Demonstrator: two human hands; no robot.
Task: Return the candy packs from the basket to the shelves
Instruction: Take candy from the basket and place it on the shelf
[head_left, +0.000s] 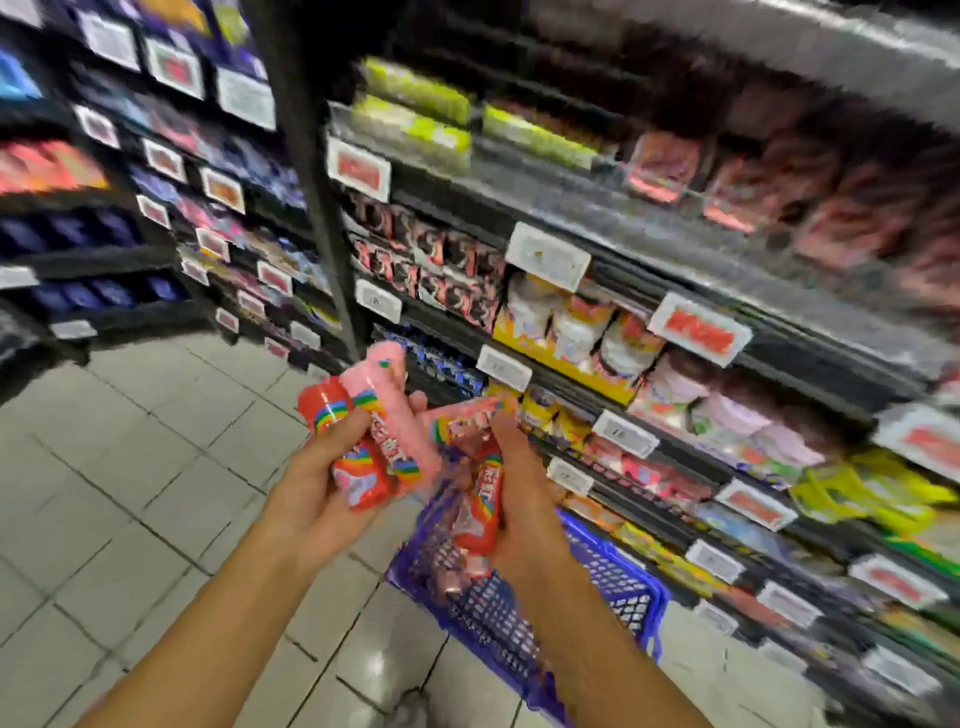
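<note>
My left hand (317, 478) grips a bundle of red and pink candy rolls with rainbow bands (371, 431), held upright in front of me. My right hand (519, 499) holds more of the same red candy rolls (480, 506), with a pink one (467, 418) sticking out toward the left hand. Both hands hover above a blue plastic basket (618, 587) on the floor, which still holds several blurred packs (447, 577). The candy shelves (597, 332) stand to the right, stocked with bags and packs. The frame is blurred by motion.
Black shelving with white and red price tags (698, 328) runs along the right and back left. A black upright post (311, 171) divides the two shelf bays. Light tiled floor (130, 493) spreads out on the left.
</note>
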